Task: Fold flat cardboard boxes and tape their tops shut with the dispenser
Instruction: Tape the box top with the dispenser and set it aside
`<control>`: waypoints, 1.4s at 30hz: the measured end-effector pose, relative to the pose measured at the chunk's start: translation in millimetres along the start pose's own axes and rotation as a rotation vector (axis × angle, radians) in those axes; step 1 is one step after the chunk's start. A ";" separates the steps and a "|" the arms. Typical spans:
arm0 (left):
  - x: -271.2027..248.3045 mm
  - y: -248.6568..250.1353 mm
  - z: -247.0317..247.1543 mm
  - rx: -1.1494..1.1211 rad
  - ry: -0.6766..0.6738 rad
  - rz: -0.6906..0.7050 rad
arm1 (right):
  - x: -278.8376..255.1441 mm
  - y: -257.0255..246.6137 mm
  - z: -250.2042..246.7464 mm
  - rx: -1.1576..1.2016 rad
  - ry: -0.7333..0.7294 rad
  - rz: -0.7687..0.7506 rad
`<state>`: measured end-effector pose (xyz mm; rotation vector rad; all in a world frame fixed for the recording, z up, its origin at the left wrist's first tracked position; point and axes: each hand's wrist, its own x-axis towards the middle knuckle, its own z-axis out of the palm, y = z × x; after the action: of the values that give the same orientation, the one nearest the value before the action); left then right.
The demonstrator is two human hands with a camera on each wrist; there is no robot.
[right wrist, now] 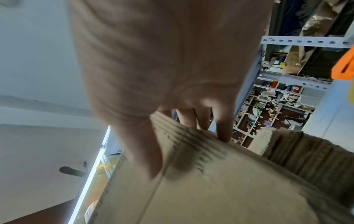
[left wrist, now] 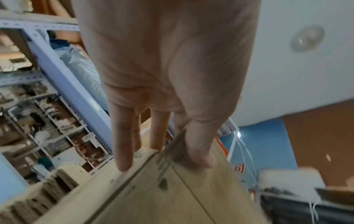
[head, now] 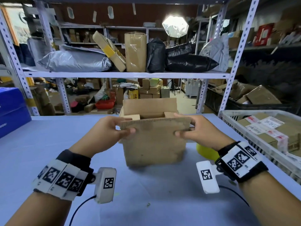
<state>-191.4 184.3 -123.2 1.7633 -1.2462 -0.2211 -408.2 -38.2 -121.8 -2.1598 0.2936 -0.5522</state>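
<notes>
Corrugated brown cardboard is pinched in both hands: the left hand [head: 112, 128] and the right hand [head: 193, 128] each clamp thumb and fingers on an end of the near top flap [head: 154, 126] of the upright brown cardboard box [head: 154, 149] between them. Beyond the fingers the two small side flaps look folded in, while the far flap [head: 149, 105] stands up. The box looks erected, so closing and taping remain; no dispenser is clearly recognisable.

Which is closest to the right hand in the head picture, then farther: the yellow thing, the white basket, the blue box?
1. Yellow thing, just below the right hand.
2. White basket, off to its right.
3. Blue box, far left across the table.
</notes>
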 end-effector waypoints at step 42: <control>41.0 22.2 41.6 0.971 -0.540 -0.001 | 43.6 -22.0 44.7 -0.951 -0.353 0.135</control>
<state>-211.7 125.8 -114.9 2.6318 -1.9420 -0.0878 -348.1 -11.1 -115.5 -3.0518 0.5800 0.1082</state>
